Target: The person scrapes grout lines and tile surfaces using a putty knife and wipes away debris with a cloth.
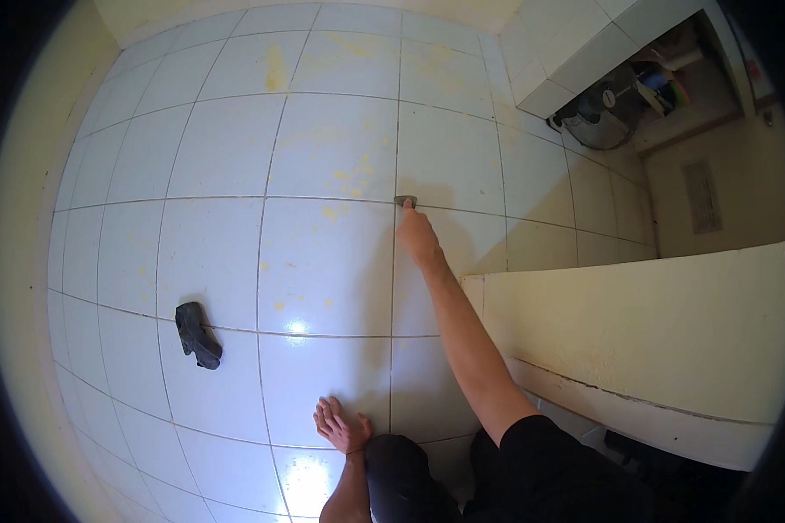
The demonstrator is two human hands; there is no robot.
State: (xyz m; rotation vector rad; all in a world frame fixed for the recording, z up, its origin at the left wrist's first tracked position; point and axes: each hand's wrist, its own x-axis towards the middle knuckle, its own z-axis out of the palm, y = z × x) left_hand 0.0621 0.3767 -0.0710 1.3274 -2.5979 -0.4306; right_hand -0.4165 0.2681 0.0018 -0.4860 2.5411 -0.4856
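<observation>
Black sleeve (558, 466) nearest, my right hand (418, 235) grips a grey tool (400, 201), long axis pointing left-right; my left hand (344, 429) lies half-spread.

On your left, you see one dark, crumpled object (198, 336) and, farther, a cream wall (28, 261). On your right stands a low cream partition (637, 322); beyond it are a dark fan (597, 113) and a slatted vent (702, 196).

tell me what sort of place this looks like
Probably a room in a home, though I can't be certain: there is a white tiled floor with yellow smears, a cream wall along the left side, and what looks like a fan at the upper right.
</observation>
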